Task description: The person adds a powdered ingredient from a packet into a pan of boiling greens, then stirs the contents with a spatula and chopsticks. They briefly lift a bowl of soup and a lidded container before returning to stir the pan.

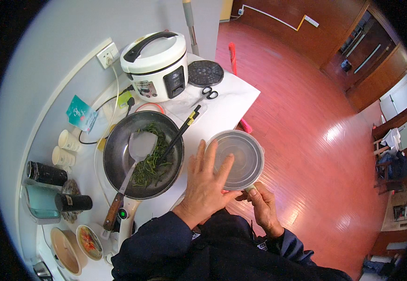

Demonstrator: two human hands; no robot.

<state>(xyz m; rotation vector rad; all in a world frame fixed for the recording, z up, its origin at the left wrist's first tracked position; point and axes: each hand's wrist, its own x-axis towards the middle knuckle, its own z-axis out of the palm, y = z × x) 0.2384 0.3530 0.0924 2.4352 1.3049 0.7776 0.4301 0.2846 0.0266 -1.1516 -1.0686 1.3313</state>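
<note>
My right hand (pixel 265 207) grips the short handle of a round container with a clear plastic lid (pixel 240 158), held beyond the table's edge. My left hand (pixel 207 184) has its fingers spread and rests on the lid's near left side. Left of it, a dark frying pan (pixel 115 140) holds cooked leafy greens (pixel 149 172). A metal spatula (pixel 128 177) with a wooden handle lies across the pan, its blade on the greens. Black chopsticks (pixel 180 133) lean over the pan's right rim. The container's contents are blurred under the lid.
A white rice cooker (pixel 154 70) stands at the back, with scissors (pixel 207 95) and a black round mat (pixel 205 73) beside it. Paper cups (pixel 64 156), black cylindrical containers (pixel 73 202), a tan bowl (pixel 65 249) and a bowl of food (pixel 89 242) stand along the left.
</note>
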